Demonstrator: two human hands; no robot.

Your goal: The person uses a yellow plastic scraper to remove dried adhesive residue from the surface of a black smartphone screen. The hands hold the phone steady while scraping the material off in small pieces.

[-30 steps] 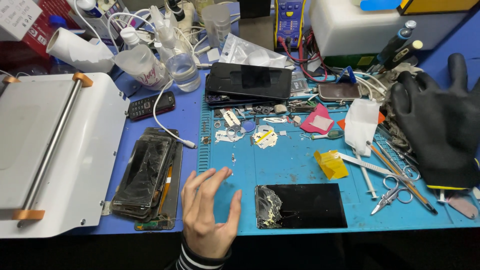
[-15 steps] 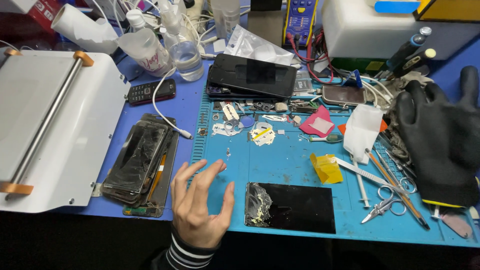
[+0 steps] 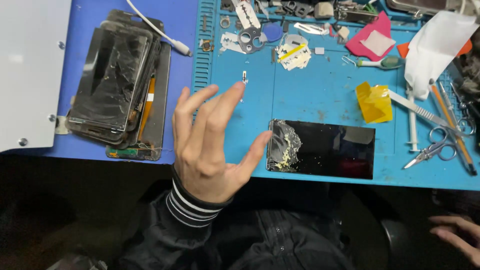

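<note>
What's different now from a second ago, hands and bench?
The camera has dipped down and closer, so the bench top is cut off. The left hand has stayed open with fingers spread, empty, now with its thumb near the cracked end of the black screen panel. The right hand has come into view low at the right. The stack of broken screens and the scissors have not moved.

Black jacket sleeve (image 3: 165, 235) with white-striped knit cuff (image 3: 192, 202).

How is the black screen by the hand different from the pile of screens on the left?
The black screen lies alone on the blue mat; the pile of screens is stacked several deep. The black screen is crumbled only at its left end; the pile's top screen is cracked all over. Both are dark, flat and broken.
</note>
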